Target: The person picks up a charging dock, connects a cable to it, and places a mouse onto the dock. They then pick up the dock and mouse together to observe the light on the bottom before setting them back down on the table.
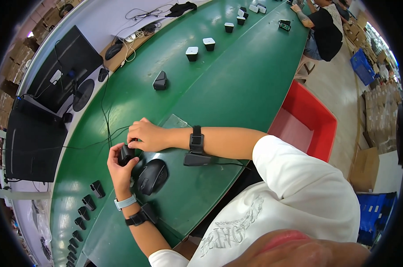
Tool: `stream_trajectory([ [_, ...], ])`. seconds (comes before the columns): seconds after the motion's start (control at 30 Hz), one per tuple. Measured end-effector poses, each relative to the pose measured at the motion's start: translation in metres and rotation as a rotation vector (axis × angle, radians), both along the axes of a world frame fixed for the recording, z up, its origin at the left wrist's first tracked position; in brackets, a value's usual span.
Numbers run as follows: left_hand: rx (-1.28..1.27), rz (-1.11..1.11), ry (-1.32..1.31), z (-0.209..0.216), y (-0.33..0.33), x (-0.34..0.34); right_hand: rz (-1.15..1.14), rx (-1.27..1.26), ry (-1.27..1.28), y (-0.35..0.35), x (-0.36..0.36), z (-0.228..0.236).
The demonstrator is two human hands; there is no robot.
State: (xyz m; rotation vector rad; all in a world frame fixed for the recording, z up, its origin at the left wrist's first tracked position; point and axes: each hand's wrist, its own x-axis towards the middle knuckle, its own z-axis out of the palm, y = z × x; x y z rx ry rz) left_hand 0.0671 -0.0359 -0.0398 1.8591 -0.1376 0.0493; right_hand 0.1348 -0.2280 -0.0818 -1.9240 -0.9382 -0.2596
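Observation:
My left hand (119, 172) is wrapped round a small black plastic device (126, 154), held just over the green table. Right above it, my right hand (147, 135) has its fingers pinched together at the device's upper end. What those fingertips grip is hidden behind them. Thin black cables (109, 129) run across the table close to the right fingers. A black computer mouse (152, 176) lies on a clear sheet beside my left hand.
Small black devices (97, 189) line the table's left side. Farther along stand black pieces with white tops (192, 54) and one dark block (160, 81). Monitors (63, 66) stand at the left; a red bin (314, 115) sits right. A person (323, 31) works at the far end.

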Motion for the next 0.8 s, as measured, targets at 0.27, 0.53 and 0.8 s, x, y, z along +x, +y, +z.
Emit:
stream_trajectory([
  [0.27,0.144,0.035,-0.046,0.001,-0.002,-0.003,0.04,0.015,0.012,0.002,0.001,-0.005],
  [0.53,0.151,0.048,-0.087,0.001,-0.003,-0.002,0.048,0.029,0.019,0.0,-0.002,0.004],
  [0.8,0.204,0.036,-0.047,-0.001,-0.003,-0.004,0.042,0.095,-0.055,-0.002,-0.004,0.004],
])
